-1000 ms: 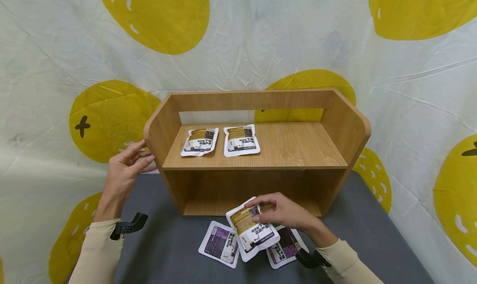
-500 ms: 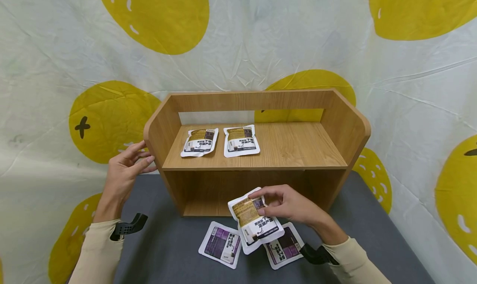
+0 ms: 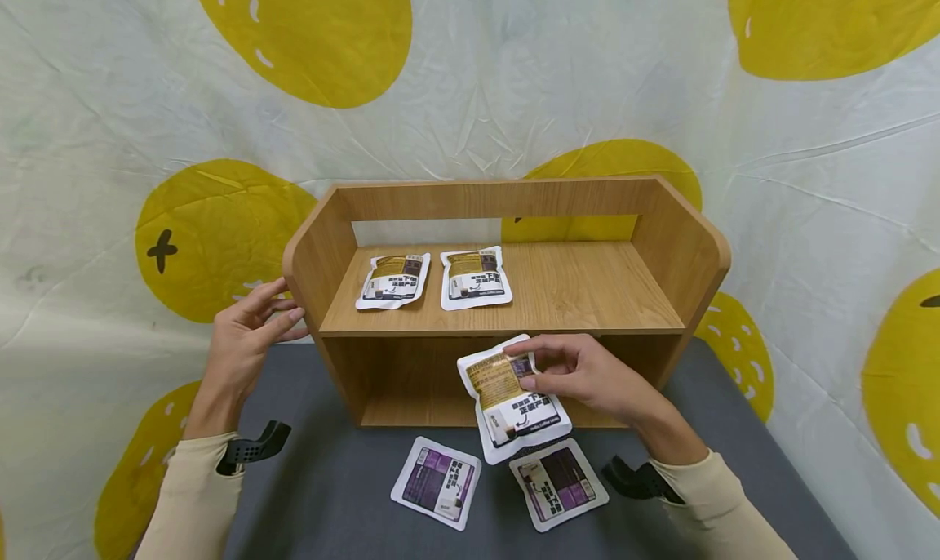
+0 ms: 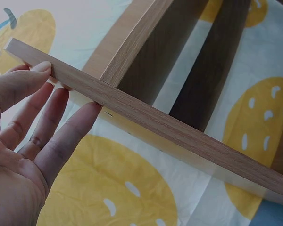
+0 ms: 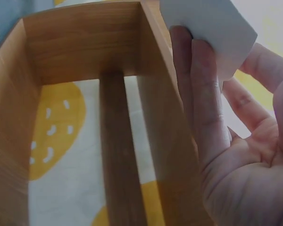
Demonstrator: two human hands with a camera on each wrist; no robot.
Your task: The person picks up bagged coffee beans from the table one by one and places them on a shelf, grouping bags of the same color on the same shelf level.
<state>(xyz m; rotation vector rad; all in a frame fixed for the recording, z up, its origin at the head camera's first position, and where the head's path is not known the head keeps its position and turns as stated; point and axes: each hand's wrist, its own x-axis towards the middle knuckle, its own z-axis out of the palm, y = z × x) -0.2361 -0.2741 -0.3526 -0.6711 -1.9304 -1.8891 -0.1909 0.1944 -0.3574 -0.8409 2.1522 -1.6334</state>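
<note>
The right hand (image 3: 587, 372) pinches a white pouch with a brown-and-gold label (image 3: 507, 401) by its upper right part, in front of the lower compartment. In the right wrist view the pouch's plain white back (image 5: 207, 33) lies between the fingers and thumb of the right hand (image 5: 240, 136). Fingertips of the left hand (image 3: 246, 331) touch the left side panel of the wooden shelf (image 3: 499, 331); the left wrist view has the left hand (image 4: 33, 122) with fairly straight fingers on the panel's edge (image 4: 132, 106). Two similar pouches, left (image 3: 394, 281) and right (image 3: 476, 277), lie on the upper board.
On the grey table (image 3: 323, 478), in front of the shelf, lie two purple-labelled pouches, a left one (image 3: 436, 482) and a right one (image 3: 560, 485). Behind the shelf hangs a pale cloth (image 3: 470, 78) with large yellow shapes.
The right hand has raised its pouch away from the two purple-labelled ones, up and slightly right, towards the shelf's front. The left hand has stayed at the side panel.
</note>
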